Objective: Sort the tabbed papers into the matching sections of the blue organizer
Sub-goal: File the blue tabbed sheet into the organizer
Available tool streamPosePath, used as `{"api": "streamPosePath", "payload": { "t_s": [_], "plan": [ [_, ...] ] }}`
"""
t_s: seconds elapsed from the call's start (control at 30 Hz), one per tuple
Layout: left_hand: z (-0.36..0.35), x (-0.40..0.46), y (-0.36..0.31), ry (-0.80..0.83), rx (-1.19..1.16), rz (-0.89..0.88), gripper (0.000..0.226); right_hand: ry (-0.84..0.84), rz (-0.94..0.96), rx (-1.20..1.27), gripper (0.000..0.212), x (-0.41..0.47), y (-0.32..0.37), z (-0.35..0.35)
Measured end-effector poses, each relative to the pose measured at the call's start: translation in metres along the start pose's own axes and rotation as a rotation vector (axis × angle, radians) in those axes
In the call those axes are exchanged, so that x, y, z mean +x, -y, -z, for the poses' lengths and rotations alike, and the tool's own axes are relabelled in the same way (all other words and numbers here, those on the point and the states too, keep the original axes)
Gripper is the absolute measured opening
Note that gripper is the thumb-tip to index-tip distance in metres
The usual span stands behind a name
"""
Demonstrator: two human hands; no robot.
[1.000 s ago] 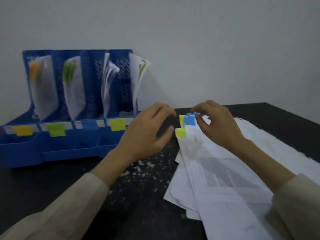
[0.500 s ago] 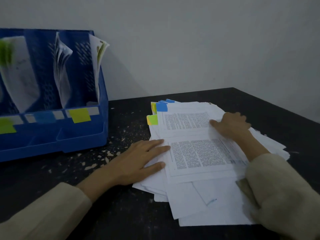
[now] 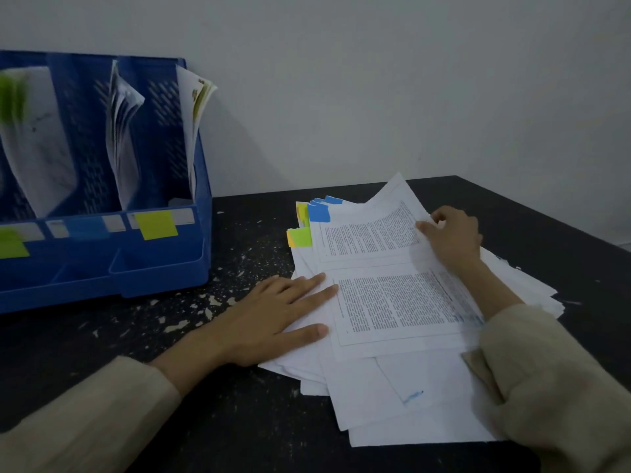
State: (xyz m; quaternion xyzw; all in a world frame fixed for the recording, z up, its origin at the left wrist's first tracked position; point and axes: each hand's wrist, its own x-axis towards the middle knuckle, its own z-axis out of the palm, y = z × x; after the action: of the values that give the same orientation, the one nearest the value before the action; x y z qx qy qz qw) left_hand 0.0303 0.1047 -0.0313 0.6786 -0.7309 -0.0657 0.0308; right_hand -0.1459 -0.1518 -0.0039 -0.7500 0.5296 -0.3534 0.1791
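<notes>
A loose pile of printed white papers (image 3: pixel 386 298) lies on the black table, with blue (image 3: pixel 319 213), green (image 3: pixel 301 237) and yellow tabs sticking out at its far left corner. My left hand (image 3: pixel 273 319) rests flat, fingers spread, on the pile's left edge. My right hand (image 3: pixel 450 237) pinches the right edge of the top sheet, whose far corner is lifted. The blue organizer (image 3: pixel 164 268) stands at the left with papers upright in its sections. Green (image 3: pixel 12 244), blue (image 3: pixel 87 228) and yellow (image 3: pixel 155 225) labels mark its front.
The black table (image 3: pixel 239 421) is speckled with pale flecks between the organizer and the pile. A plain white wall runs behind. The table's right edge slants close past the pile. My beige sleeves cover both forearms.
Both hands left the tabs at the pile's far corner. The left hand settled flat on the pile; the right took the top sheet's right edge and raised its corner. The view swung right.
</notes>
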Motion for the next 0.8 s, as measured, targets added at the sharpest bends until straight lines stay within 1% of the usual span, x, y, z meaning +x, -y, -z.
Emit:
{"api": "streamPosePath", "payload": {
  "t_s": [0.1, 0.17, 0.27, 0.33, 0.4, 0.5, 0.67, 0.73, 0.8],
  "plan": [
    [0.0, 0.0, 0.0, -0.005, -0.008, -0.003, 0.06, -0.085, 0.048, 0.071, 0.02, -0.003, -0.001, -0.002],
    [0.0, 0.0, 0.001, -0.016, -0.026, 0.002, 0.06, -0.155, 0.082, 0.129, 0.021, -0.004, -0.001, -0.001],
    [0.0, 0.0, 0.003, -0.046, -0.061, 0.012, 0.06, -0.253, 0.199, 0.125, 0.022, -0.004, -0.001, -0.002],
    [0.001, 0.001, 0.005, -0.076, -0.09, 0.017, 0.06, -0.281, 0.271, 0.157, 0.022, -0.005, 0.003, 0.0],
    [0.005, 0.003, 0.009, -0.121, -0.136, 0.038, 0.064, -0.279, 0.275, 0.247, 0.024, -0.007, 0.009, 0.002],
    [0.022, 0.013, 0.015, -0.268, -0.267, 0.117, 0.073, -0.282, 0.257, 0.379, 0.025, -0.006, 0.021, 0.004],
    [0.07, 0.027, 0.018, -0.594, -0.429, 0.124, 0.067, -0.207, 0.254, 0.598, 0.018, -0.007, 0.055, 0.008],
    [0.086, 0.028, 0.015, -0.659, -0.489, 0.169, 0.066, -0.167, 0.254, 0.665, 0.017, -0.007, 0.068, 0.01],
    [0.097, 0.026, 0.011, -0.697, -0.48, 0.219, 0.059, -0.133, 0.257, 0.742, 0.018, -0.006, 0.081, 0.011]
  ]
}}
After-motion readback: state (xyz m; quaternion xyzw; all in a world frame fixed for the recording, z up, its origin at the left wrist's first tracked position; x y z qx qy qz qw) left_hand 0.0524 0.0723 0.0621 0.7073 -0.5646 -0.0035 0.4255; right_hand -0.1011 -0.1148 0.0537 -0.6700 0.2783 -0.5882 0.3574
